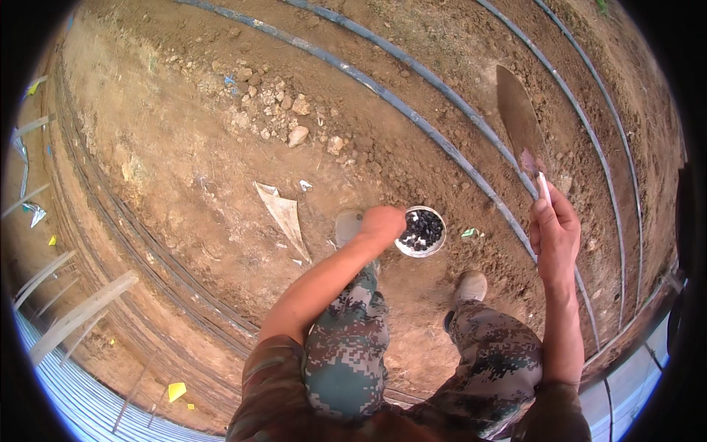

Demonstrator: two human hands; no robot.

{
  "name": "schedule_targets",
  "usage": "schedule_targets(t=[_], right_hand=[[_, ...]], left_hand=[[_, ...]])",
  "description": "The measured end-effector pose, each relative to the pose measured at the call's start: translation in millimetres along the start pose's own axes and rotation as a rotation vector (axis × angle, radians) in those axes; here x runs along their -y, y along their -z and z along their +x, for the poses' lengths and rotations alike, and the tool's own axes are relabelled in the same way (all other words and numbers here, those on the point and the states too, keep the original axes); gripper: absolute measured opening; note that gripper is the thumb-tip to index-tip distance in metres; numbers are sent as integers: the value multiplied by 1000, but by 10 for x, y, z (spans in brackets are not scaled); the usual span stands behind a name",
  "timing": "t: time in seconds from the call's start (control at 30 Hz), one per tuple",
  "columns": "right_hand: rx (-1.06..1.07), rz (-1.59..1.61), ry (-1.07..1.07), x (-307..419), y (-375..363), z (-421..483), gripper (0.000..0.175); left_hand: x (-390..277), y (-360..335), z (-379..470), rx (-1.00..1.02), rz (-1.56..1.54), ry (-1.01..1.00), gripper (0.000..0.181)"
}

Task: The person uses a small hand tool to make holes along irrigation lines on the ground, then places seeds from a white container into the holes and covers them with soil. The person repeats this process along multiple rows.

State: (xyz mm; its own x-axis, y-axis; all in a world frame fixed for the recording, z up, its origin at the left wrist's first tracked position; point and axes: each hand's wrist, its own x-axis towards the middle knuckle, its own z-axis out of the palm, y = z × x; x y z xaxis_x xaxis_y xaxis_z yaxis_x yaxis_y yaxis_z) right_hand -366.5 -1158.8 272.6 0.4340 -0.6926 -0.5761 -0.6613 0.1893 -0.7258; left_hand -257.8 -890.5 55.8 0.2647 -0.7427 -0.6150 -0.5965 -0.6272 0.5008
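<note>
My left hand (pixel 384 225) is closed at the left rim of a small round white tub (pixel 442 243) and appears to grip it; the fingertips are hidden. Dark, lumpy pieces (pixel 421 227) lie inside the tub, with white patches showing among them. My right hand (pixel 557 235) holds a trowel-like hand tool by its pale handle (pixel 544 188). The tool's broad, pointed metal blade (pixel 518 113) is directed away from me, over the soil and a dark hose. Whether the tub rests on the ground or is held above it, I cannot tell.
Several dark hoses (pixel 409 113) curve across the brown soil. Pale stones (pixel 298 135) and clods lie ahead on the left. A torn, dirty sheet scrap (pixel 283 212) lies near my left shoe (pixel 348 226). Wooden stakes (pixel 83 315) stand at left; my right shoe (pixel 471 285) is below the tub.
</note>
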Motion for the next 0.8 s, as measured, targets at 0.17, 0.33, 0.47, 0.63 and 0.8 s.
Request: schedule_targets(t=[0.17, 0.33, 0.47, 0.63, 0.8], right_hand=[[-40, 341, -182, 291, 551, -1613, 26], [-78, -270, -169, 2, 765, -3123, 20], [20, -502, -38, -368, 808, -3478, 31], [156, -708, -193, -228, 781, -3927, 36], [219, -758, -152, 316, 1121, -4278, 36]], left_hand=[[-66, 614, -670, -55, -72, 282, 28], [-141, 1517, -2084, -242, -195, 565, 27], [-335, 2101, -3675, -308, -508, 846, 27], [-567, 2406, -5597, -430, -731, 1013, 28], [-445, 2087, -7019, -528, -989, 1123, 27]])
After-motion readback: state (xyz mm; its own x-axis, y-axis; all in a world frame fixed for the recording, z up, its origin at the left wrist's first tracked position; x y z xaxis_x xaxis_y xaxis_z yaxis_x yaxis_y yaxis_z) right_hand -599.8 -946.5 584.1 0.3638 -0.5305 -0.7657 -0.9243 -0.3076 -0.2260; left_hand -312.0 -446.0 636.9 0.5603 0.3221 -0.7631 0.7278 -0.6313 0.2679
